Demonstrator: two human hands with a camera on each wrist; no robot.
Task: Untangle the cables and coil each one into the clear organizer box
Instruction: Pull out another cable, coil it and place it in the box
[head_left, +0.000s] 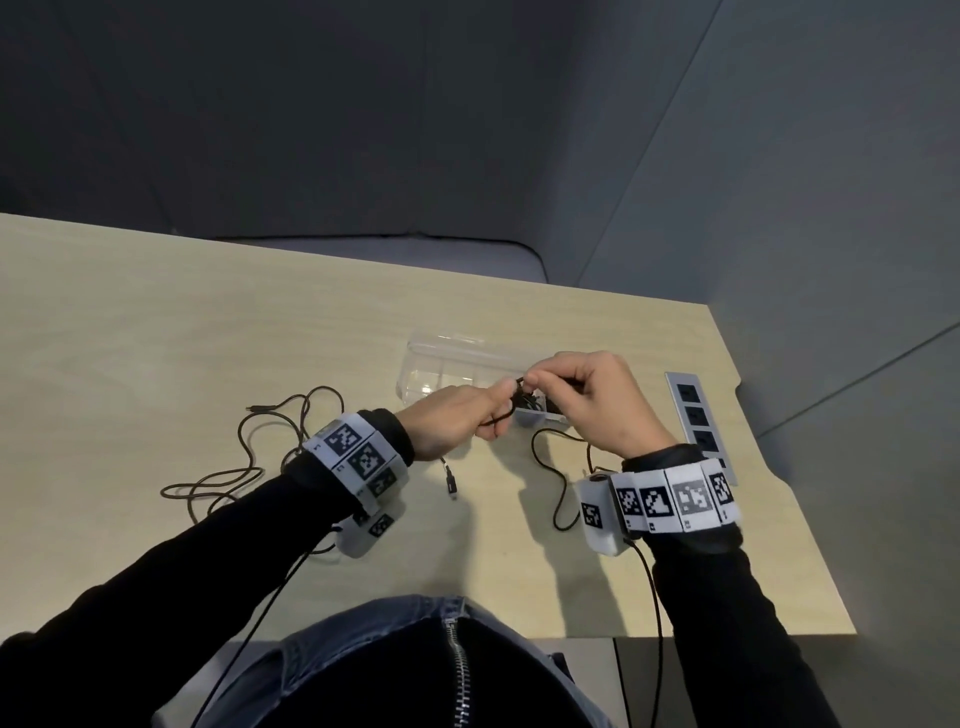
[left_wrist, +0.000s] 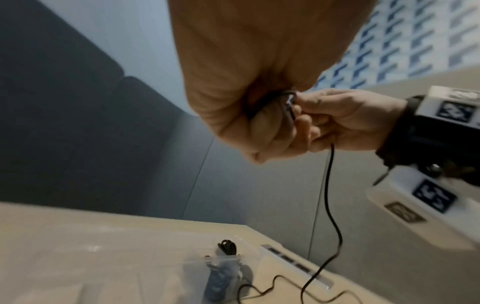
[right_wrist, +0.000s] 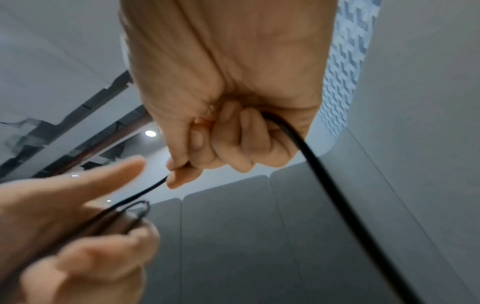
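The cable (head_left: 558, 475) I'm working is raised between both hands above the near end of the box (head_left: 441, 366), just below my fingertips. My left hand (head_left: 449, 423) pinches a small bundle of folded loops; my right hand (head_left: 592, 400) is curled round the free run, which drops from its fingers to the table (head_left: 156, 312) and trails back toward me. So the next loop lies to the right of the left fingers, its long axis running hand to hand, and I judge the right hand should feed it. The right wrist view shows the loops' bend at the left fingertips (right_wrist: 135, 164); the head view hides that, but alone shows a second cable (head_left: 249, 457) sprawled behind my left wrist. The left wrist view shows something dark already in the box.
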